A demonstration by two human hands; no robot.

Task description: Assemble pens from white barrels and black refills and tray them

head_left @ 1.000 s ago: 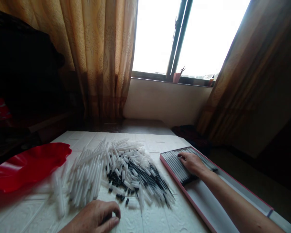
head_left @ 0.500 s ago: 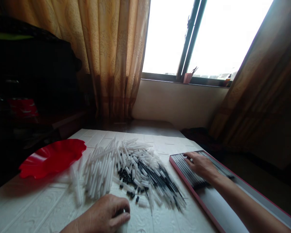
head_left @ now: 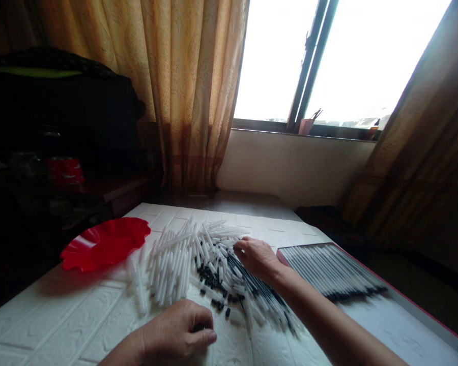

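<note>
A heap of white pen barrels [head_left: 171,262], small black caps [head_left: 209,277] and thin black refills [head_left: 259,295] lies on the white table [head_left: 61,325]. My right hand [head_left: 256,256] reaches over the refills and white tubes, fingers curled down onto the pile; what they grip is hidden. My left hand [head_left: 179,333] rests near the table's front edge, fingers curled and pinched together, just short of the black caps. A flat pink-edged box [head_left: 404,330] to the right holds a neat row of assembled pens [head_left: 328,269].
A red wavy-edged dish [head_left: 103,244] sits at the table's left. Curtains and a bright window stand behind, with a small cup on the sill [head_left: 305,124]. Dark furniture fills the left side.
My right hand has left the row of pens in the box and moved left onto the loose pile. The view has shifted left. My left hand stays curled at the front.
</note>
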